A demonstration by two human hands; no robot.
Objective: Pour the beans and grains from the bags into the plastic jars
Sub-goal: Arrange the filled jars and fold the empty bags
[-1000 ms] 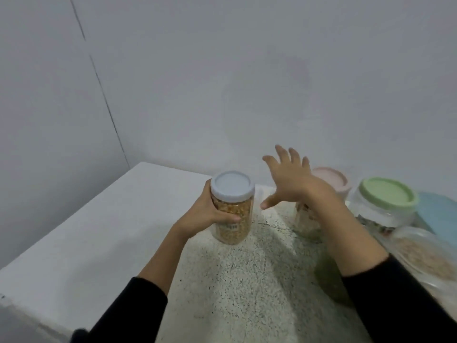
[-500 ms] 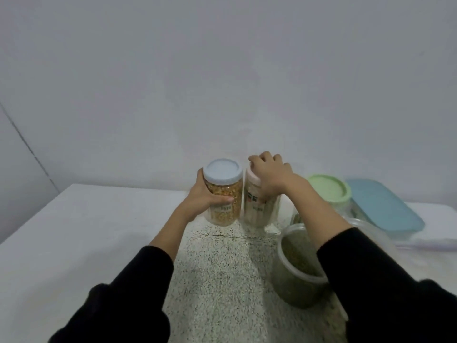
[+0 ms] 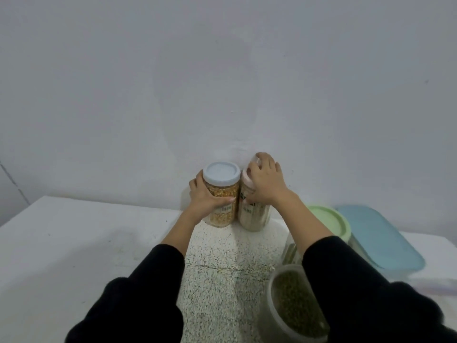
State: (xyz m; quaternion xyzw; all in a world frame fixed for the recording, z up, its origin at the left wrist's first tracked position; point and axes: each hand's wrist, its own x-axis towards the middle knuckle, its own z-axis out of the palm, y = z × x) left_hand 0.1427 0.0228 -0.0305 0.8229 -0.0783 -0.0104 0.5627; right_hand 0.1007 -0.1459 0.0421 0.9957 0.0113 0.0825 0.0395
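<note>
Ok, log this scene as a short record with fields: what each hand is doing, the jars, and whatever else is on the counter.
left hand: grips the side of the white-lidded jar of yellow grains
right hand: holds the pink-lidded jar over its top
jar positions: side by side, upright, near the wall
open jar: near right, no lid, green beans inside
green-lidded jar: right of the pair, closed
blue-lidded container: far right, closed
counter: white with a speckled patch
</note>
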